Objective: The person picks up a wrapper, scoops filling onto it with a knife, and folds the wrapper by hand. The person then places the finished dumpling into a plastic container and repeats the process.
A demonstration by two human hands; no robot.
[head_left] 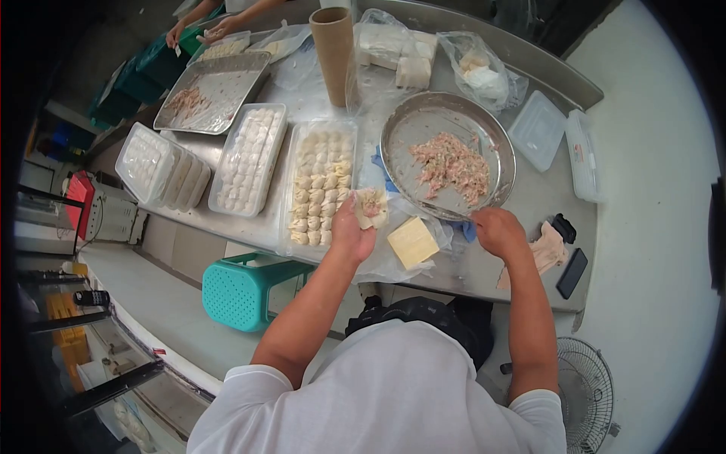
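My left hand (354, 233) holds a square dough wrapper (372, 209) with a dab of meat filling on it. My right hand (501, 233) is closed at the near rim of the round metal pan (393, 130); what it grips is too small to make out. Minced meat filling (451, 168) lies in the pan. Between my hands, a stack of yellowish wrappers (413, 243) rests on clear plastic. Left of my left hand, a plastic tray (286, 216) holds rows of folded dumplings (319, 189).
More boxes of dumplings (248, 160) and a metal tray (234, 85) stand left. A cardboard tube (333, 57) stands at the back. A co-worker's hands (218, 30) are upper left. A phone (572, 273) lies right; a green stool (236, 293) stands below the table's edge.
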